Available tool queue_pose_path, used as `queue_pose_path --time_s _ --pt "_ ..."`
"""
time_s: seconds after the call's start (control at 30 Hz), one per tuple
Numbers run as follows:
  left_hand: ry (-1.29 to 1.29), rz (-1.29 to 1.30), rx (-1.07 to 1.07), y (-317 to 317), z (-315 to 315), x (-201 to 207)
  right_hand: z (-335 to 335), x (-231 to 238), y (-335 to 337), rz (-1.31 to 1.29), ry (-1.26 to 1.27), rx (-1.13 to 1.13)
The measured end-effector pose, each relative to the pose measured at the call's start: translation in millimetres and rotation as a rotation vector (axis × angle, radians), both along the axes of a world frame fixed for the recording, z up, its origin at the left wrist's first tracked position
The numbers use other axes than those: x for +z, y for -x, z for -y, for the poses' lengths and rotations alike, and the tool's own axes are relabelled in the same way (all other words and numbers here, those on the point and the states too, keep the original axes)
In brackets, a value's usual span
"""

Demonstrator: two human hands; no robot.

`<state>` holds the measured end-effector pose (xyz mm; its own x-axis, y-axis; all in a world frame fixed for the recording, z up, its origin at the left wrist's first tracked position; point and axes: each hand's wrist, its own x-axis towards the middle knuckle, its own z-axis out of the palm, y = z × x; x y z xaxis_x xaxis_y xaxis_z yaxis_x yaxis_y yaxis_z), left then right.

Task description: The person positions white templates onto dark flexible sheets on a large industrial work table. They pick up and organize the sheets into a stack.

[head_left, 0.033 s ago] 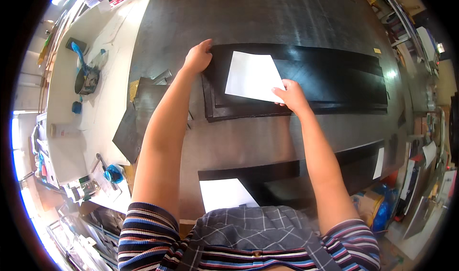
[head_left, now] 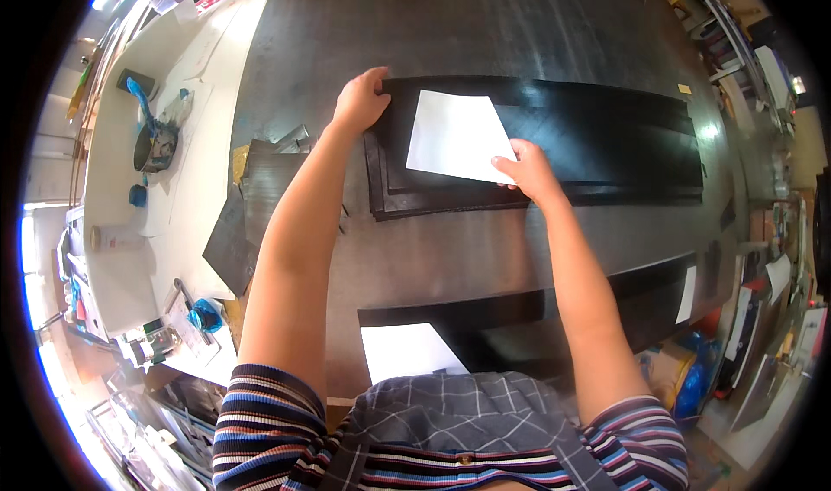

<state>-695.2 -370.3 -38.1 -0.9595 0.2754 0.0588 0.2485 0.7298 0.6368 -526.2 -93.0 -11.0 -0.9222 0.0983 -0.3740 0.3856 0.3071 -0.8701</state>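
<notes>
My right hand (head_left: pixel 529 172) grips the lower right corner of a white sheet of paper (head_left: pixel 456 136), thumb on top and fingers curled beneath. The paper lies over a stack of glossy black sheets (head_left: pixel 606 149) on the dark metal table. At the stack's far left corner is my left hand (head_left: pixel 361 103), its thumb over the black sheet and its forefinger along the outer edge, so it is closed on that corner. Its other fingers are mostly hidden. Nearer my body lies another black sheet (head_left: pixel 511 326), with a second white paper (head_left: pixel 407 349) on its left end.
To the left, a white worktop (head_left: pixel 203 119) carries a pot (head_left: pixel 156 149) with a blue-handled brush. Dark offcuts (head_left: pixel 232 244) lie at the metal table's left edge. A narrow white strip (head_left: pixel 686 294) rests on the near black sheet's right end. Cluttered shelves (head_left: pixel 727 54) stand at right.
My left hand has shifted very slightly to the right at the stack's corner. The right hand and the white paper have edged up a touch; otherwise things stay as they were.
</notes>
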Motion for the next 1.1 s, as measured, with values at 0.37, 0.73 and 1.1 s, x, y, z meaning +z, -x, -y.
queue_pose_path --time_s 0.37,0.73,1.1 --pt "-0.876 1.07 0.082 -25.4 11.3 21.4 -9.8 -30.9 20.3 -0.155 -0.102 0.173" --pt "-0.84 0.92 0.118 -60.4 14.0 15.5 6.0 -16.3 32.3 -0.015 0.112 0.202" --pt "-0.81 0.863 0.112 -66.0 7.2 17.4 8.4 -19.6 36.1 -0.015 0.124 0.211"
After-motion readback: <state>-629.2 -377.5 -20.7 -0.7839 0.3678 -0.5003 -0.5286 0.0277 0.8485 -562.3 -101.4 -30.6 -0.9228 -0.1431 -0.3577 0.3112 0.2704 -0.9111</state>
